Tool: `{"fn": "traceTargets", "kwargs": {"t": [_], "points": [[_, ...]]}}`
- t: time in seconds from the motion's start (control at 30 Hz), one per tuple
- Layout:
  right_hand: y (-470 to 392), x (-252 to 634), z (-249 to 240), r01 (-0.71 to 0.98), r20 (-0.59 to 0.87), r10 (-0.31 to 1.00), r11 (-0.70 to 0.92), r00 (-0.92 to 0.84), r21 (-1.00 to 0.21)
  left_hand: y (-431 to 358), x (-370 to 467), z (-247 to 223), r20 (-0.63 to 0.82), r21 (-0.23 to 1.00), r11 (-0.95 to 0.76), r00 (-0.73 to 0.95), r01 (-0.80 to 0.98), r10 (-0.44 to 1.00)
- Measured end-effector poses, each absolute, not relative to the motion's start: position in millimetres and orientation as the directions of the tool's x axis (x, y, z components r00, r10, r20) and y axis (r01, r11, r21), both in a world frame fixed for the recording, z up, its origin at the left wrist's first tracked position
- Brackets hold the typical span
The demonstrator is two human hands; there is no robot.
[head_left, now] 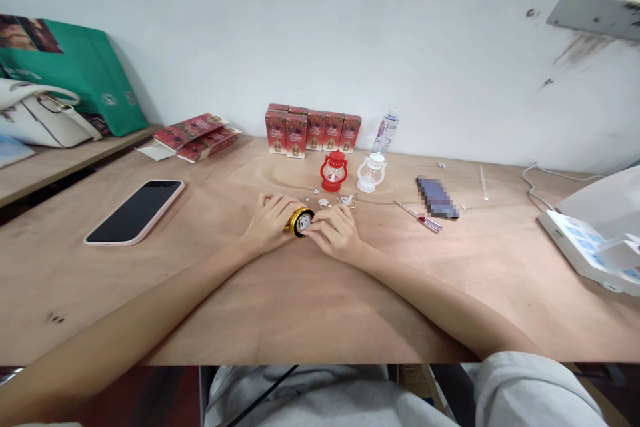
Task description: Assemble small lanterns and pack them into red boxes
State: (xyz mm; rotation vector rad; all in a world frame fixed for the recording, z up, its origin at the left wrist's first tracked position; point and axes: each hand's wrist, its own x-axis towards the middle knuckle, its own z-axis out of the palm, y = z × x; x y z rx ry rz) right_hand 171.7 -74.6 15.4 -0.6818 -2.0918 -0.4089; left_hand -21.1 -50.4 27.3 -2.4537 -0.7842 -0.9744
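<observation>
A gold mini lantern [294,221] lies on its side on the wooden table, its dark-rimmed base with a white inside turned to the right. My left hand [273,219] is closed around its body. At the base, the fingers of my right hand [336,232] are pinched together and touch the white part; whatever they hold is hidden or too small to name. Just beyond my hands lie small white pieces [324,203]. A red mini lantern [333,173] and a white mini lantern [371,175] stand upright behind them.
Red boxes [296,133] and a bottle [386,132] stand by the wall. A phone [137,212] lies left; a screwdriver [420,217] and a pixelated dark object [437,197] lie right. Flat red cartons [197,137] are back left, a white tray [590,250] far right.
</observation>
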Motion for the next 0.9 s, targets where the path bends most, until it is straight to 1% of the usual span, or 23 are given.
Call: {"fn": "traceTargets", "kwargs": {"t": [0.13,0.37,0.5,0.57,0.63,0.7,0.77,0.83,0.9], "points": [[-73.1,172.0,13.4,0.582,0.842,0.278,0.811,-0.463,0.052,-50.1,-21.8,26.5,0.703,-0.129,-0.770,0.605,0.625,0.374],[-72.2,173.0,12.2,0.598,0.785,0.393,0.801,-0.479,-0.036,-50.1,-21.2,27.5,0.700,-0.112,-0.757,0.592,0.644,0.400],[-73.3,172.6,14.0,0.600,0.804,0.376,0.800,-0.461,-0.030,-50.4,-20.9,28.3,0.710,-0.136,-0.760,0.598,0.636,0.373],[-74.0,172.2,15.1,0.596,0.808,0.387,0.801,-0.443,-0.057,-50.5,-21.1,28.1,0.713,-0.147,-0.759,0.599,0.635,0.363],[-74.0,171.7,16.0,0.598,0.804,0.442,0.789,-0.398,-0.138,-50.2,-21.5,27.3,0.707,-0.147,-0.761,0.605,0.632,0.365],[-72.8,171.1,16.8,0.585,0.796,0.505,0.774,-0.335,-0.244,-49.7,-22.0,26.3,0.695,-0.139,-0.772,0.616,0.620,0.370],[-70.4,170.7,17.4,0.523,0.781,0.545,0.781,-0.304,-0.341,-48.8,-22.6,25.5,0.678,-0.139,-0.787,0.637,0.601,0.367],[-67.8,170.5,18.0,0.434,0.738,0.585,0.792,-0.336,-0.429,-48.1,-23.1,25.3,0.664,-0.161,-0.800,0.664,0.578,0.346],[-65.9,170.3,18.5,0.367,0.656,0.649,0.760,-0.385,-0.537,-47.7,-23.3,25.4,0.658,-0.206,-0.812,0.692,0.546,0.298]]}}
